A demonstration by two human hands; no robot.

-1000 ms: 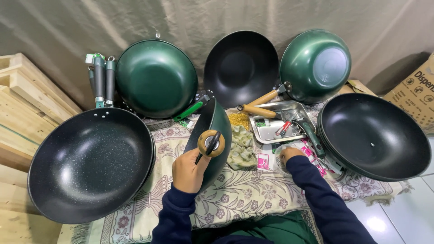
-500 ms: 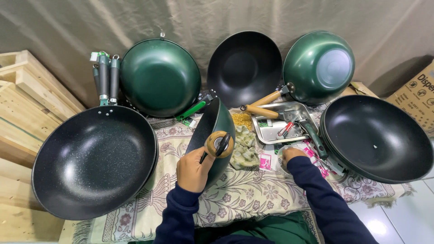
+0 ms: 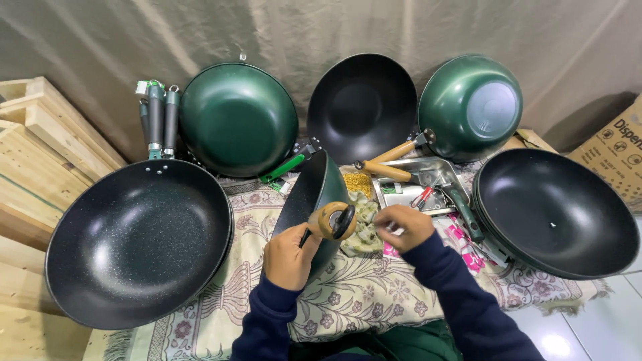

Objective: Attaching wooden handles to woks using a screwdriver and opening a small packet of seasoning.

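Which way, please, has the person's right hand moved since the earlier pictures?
Yes: the right hand has shifted leftward, away from the metal tray, toward the wooden handle.

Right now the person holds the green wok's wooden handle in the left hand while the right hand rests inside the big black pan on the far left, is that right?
Not quite. The head view shows the left hand holding the wooden handle of the green wok, but the right hand is not in the big black pan. It hovers over the patterned cloth, just right of the handle.
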